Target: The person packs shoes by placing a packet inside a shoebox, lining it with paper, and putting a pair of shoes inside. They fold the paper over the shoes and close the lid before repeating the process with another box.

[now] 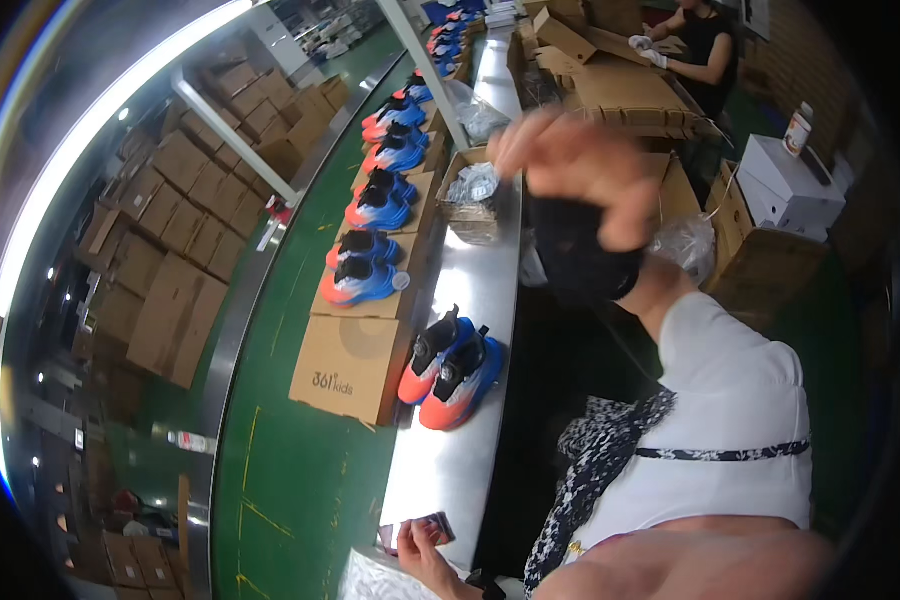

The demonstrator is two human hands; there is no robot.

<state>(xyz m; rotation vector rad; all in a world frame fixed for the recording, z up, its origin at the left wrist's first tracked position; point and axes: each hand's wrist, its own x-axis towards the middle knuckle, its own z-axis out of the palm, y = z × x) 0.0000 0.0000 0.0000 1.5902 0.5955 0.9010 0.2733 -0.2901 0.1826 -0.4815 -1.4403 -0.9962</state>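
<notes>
My left hand is low on the metal bench, its fingers closed on a small dark printed card. Beside it is a clear plastic bag with white contents. Higher up, my right hand is raised and smeared by motion. Black material covers its palm and wrist area; whether it is worn or held I cannot make out. A pair of blue and coral children's sneakers with black uppers stands on the bench between the hands, next to a brown shoebox.
Several similar sneakers stand on shoeboxes along the green conveyor belt. An open carton holds clear plastic. A white box with a bottle is right. A gloved co-worker handles cardboard at the back.
</notes>
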